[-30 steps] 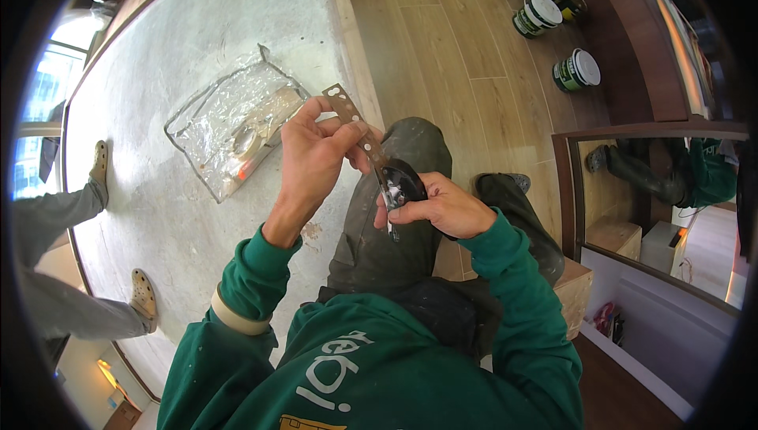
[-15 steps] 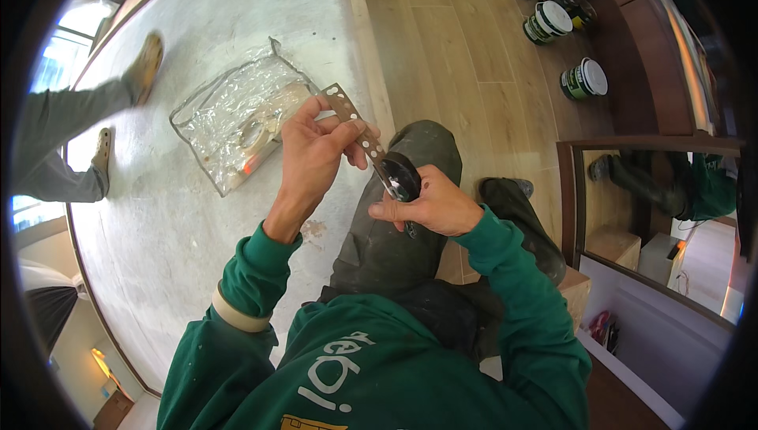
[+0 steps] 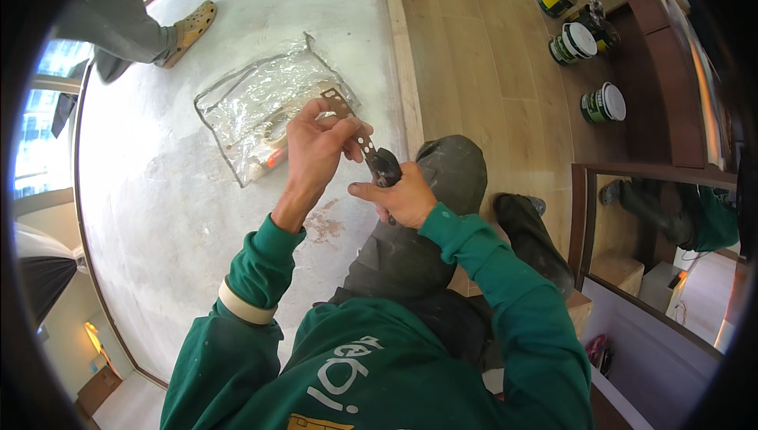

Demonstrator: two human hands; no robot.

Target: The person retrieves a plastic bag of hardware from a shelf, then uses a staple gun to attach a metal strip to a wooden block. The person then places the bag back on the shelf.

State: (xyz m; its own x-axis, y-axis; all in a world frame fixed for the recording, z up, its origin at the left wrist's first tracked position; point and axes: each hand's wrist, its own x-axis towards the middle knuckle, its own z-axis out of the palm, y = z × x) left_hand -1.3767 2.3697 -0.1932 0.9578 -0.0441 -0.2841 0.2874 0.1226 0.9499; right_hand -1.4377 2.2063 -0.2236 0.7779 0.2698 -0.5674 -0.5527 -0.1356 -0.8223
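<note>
My left hand (image 3: 314, 147) is closed around a flat brown strip with holes along it (image 3: 338, 103), pinched between thumb and fingers. The strip's lower end meets a black rounded tool (image 3: 385, 166), whose exact kind I cannot make out. Wrapped about that tool is my right hand (image 3: 410, 195), its thumb pointing left across it. Both hands are above my bent knee. Beyond the left hand lies a clear plastic bag with dark edging (image 3: 237, 106), holding a pale roll and something with an orange part.
The bag rests on a grey-white surface (image 3: 158, 248) with a pale wooden edge. Several paint tubs (image 3: 602, 104) stand on the wood-plank floor (image 3: 474, 59) at right. A mirror (image 3: 655, 248) leans nearby. Another person's foot in a tan clog (image 3: 192, 31) is at upper left.
The strip and black tool have shifted slightly left in view, still held by both hands. The other person's legs have moved up and closer; one clog is now out of sight.
</note>
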